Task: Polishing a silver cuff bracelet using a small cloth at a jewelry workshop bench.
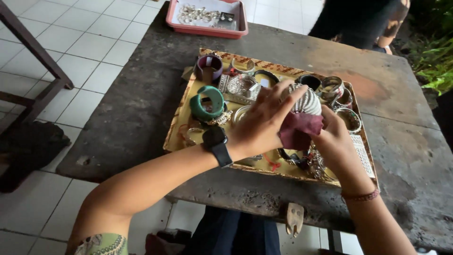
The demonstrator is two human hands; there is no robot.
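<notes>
Looks to me like small jewellery stall or craft workshop, semi-outdoor. I see rough dark wooden table [141,108] on white tiled floor [80,42]. Woven tray [175,137] crowded with bangles, green bangle [207,101] among them. Pink plastic tray [207,29] of small silver pieces at far edge. Green plants [436,61] beyond table at right. Another person [358,21] stands across table.

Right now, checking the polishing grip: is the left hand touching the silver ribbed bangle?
Touching. The head view shows the left hand with fingers laid over the silver ribbed bangle, no gap between them.
</notes>
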